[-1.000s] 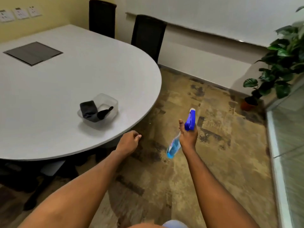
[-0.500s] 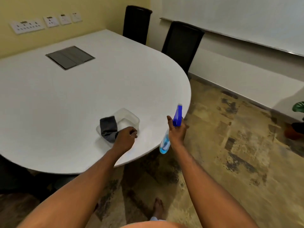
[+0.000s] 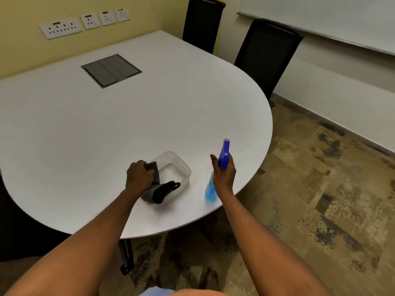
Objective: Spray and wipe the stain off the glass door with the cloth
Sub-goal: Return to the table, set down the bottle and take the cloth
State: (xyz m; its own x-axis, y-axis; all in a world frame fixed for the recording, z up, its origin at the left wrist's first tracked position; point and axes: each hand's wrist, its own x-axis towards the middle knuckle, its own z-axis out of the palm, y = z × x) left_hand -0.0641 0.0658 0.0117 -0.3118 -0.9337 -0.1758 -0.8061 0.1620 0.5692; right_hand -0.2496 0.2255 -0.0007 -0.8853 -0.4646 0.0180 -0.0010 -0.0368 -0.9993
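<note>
The view swings away from the glass side of the room and onto the white table point(image 3: 89, 133), and that is the change that matters: a second ago the left hand hung loosely curled over the floor, short of the table edge, and now the left hand point(image 3: 139, 175) is down at the clear plastic tub point(image 3: 185, 170), fingers curled shut around the top of the grey cloth point(image 3: 154, 167). The cloth drapes over the tub's near rim, its lower fold spilling onto the tabletop beside a black object point(image 3: 165, 191) I can't identify.

Just right of the tub, the right hand point(image 3: 224, 175) is wrapped firmly round the neck of the spray bottle point(image 3: 222, 155), thumb raised, blue trigger head pointing up. The blue liquid body point(image 3: 210, 189) hangs below the fist, at or just above the tabletop; I can't tell whether it touches.

The glass door itself is out of the picture now, and no stain is in sight. So, my read: this is the pick-up phase, sprayer in hand and cloth being collected. Once it lifts clear of the tub, the person has both tools and must turn back to the door. Spraying and wiping are yet to come.
</note>
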